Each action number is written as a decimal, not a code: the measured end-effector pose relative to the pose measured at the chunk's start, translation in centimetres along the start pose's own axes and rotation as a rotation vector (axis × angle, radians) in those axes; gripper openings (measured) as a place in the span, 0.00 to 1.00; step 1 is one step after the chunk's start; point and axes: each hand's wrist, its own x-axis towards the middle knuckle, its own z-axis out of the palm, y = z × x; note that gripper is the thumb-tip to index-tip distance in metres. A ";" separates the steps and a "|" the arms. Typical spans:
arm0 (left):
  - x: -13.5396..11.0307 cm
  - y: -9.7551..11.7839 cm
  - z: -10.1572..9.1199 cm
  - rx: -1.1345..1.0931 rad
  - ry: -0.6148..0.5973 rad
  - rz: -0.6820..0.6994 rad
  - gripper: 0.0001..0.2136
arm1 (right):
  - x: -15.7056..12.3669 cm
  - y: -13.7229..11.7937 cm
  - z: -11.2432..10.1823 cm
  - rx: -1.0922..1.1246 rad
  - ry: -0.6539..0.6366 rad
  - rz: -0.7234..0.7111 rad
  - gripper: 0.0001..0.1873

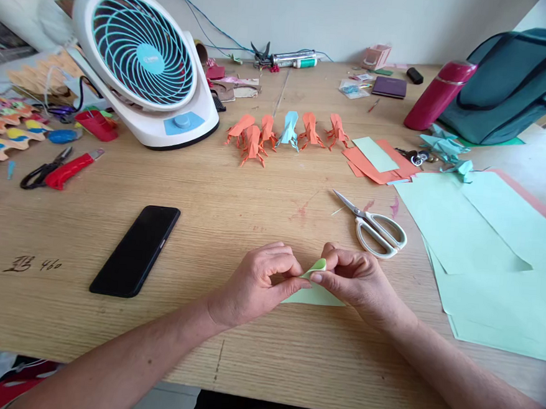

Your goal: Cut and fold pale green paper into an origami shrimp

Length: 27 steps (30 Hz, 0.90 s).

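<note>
Between my two hands is a sheet of light green paper (pixel 316 296), its far edge curled up and its near part lying flat on the table. My left hand (pixel 268 276) pinches the curled part from the left, thumb below the fingers. From the other side my right hand (pixel 358 282) grips the same curl between thumb and index finger. Parts of the paper are hidden under both hands. White-handled scissors (pixel 381 232) lie just beyond my right hand, blades pointing away to the left. A black phone (pixel 135 251) rests left of my left hand.
Several folded orange paper figures (pixel 253 144) and a blue one (pixel 289 131) stand in a row farther back. Large green sheets (pixel 498 257) cover the right side. A white fan (pixel 142 64), a pink bottle (pixel 439 94), a teal bag (pixel 510 90) and a red cutter (pixel 72 170) surround the work area.
</note>
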 end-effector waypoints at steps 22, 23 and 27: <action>0.0 -0.1 0.2 -0.099 -0.031 -0.167 0.15 | -0.4 0.1 -0.4 0.055 -0.130 0.058 0.16; 0.0 -0.1 0.2 -0.096 -0.029 -0.168 0.16 | -0.4 0.2 -0.1 0.034 -0.134 0.068 0.17; 0.0 -0.2 0.2 -0.084 -0.050 -0.150 0.14 | -0.4 0.7 0.4 -0.016 -0.085 0.010 0.18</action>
